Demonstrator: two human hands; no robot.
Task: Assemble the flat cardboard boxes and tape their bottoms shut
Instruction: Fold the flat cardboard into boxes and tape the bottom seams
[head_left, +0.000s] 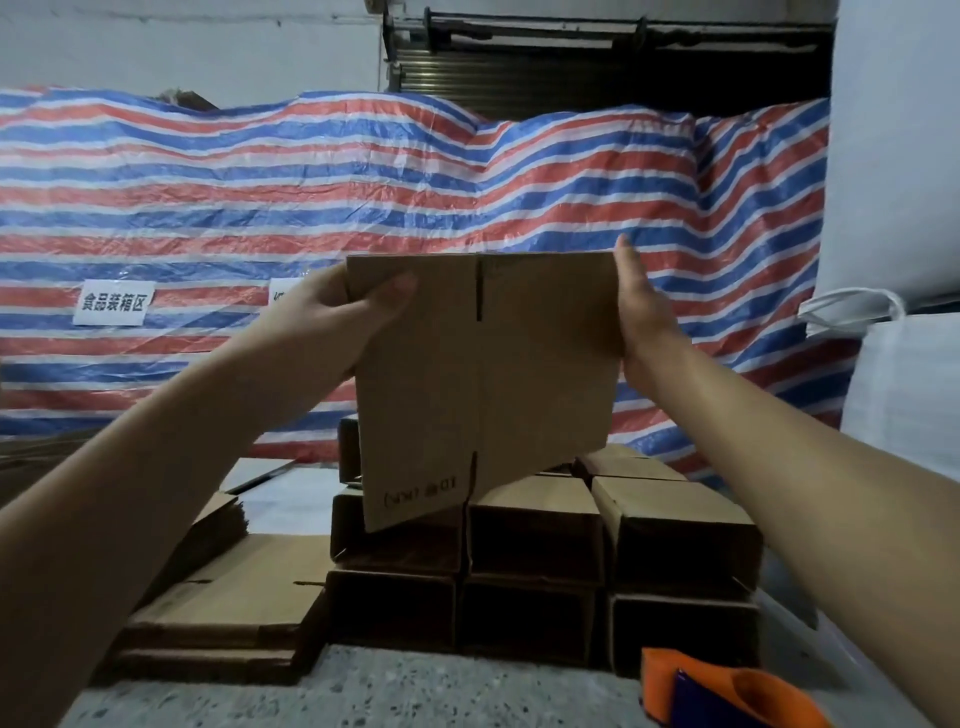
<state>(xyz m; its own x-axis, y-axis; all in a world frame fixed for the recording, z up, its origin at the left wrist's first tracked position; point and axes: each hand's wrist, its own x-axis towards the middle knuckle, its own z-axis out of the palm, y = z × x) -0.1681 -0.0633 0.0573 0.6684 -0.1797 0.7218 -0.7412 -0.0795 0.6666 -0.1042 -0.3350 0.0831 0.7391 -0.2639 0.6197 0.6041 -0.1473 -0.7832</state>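
Head view: tarp label (114, 303) "食品装箱区".

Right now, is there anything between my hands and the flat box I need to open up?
No. Your left hand already grips the flat box at its left edge, and your right hand lies flat against its right edge.

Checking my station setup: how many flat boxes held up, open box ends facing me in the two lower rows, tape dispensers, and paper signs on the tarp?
Flat cardboard box, held up: 1
Open box ends, two lower rows: 6
Orange tape dispenser: 1
Paper signs: 2, one mostly hidden
Total: 10
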